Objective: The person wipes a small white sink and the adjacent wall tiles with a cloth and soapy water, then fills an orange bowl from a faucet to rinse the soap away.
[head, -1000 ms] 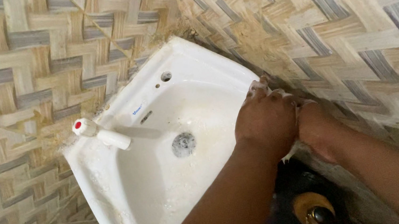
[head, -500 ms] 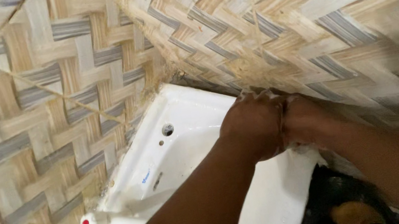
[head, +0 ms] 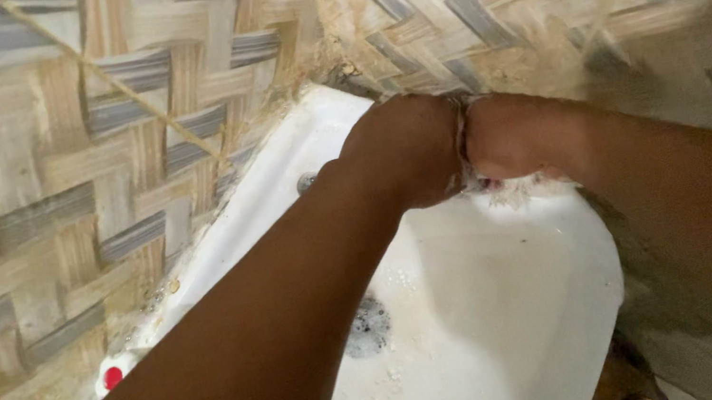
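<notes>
A white wash basin is fixed in a corner of walls tiled in a woven beige and grey pattern. Both my fists are pressed together at the basin's far rim, close to the wall. My left hand and my right hand are clenched on a pale, wet, frayed cloth, of which only a thin strip and some fringe show between and under the knuckles. My left forearm crosses the basin and hides much of its left side. Soapy flecks lie around the drain.
A white tap with a red cap sits at the basin's left rim, and a small overflow hole lies near my left wrist. The tiled walls close in on the left and behind. A dark object lies below the basin at lower right.
The view has swung up and closer toward the wall corner. My two hands stay pressed together at the basin's far rim. The tap has slid toward the lower left of the picture.
</notes>
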